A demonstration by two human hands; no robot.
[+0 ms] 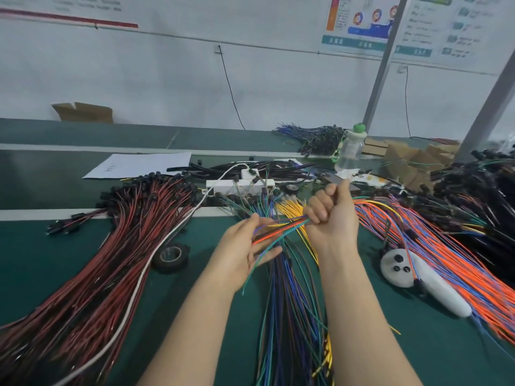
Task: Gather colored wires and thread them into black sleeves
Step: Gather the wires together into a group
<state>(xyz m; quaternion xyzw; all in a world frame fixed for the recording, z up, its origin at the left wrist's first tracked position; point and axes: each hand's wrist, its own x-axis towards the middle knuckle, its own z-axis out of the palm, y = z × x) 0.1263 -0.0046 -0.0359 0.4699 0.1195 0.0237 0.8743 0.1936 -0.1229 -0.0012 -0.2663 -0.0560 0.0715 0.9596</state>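
Green matting is covering the long surface (195, 274) in front of you, and nearly all of it is lying under heaps of cable. You are holding a small bunch of mixed orange, green, yellow and blue wires (281, 229) between your two hands, just above the loose pile of dark blue, green and brown wires (289, 316) running toward you. Your right hand (331, 215) is making a tight fist, its fingers closing round one end of the bunch. Your left hand (245, 246) is staying looser, fingers half spread and cradling the other end, with a green strand trailing down past your palm.

Judging by this, you are still working on the gathering step: the strands are being evened up, and no sleeve is sitting on them. Short black sleeve tubes (250, 168) are lying well apart from your hands, at the far side by the white power strip (239, 185), so threading appears not yet started for this bunch. Plenty seems left: the orange and blue wire heap (446, 260) at your right and the yellow wires (289, 208) behind your hands are looking untouched. The red and black wire bundle (97, 274) at your left is carrying black end pieces, though you cannot tell whether those count as finished work.
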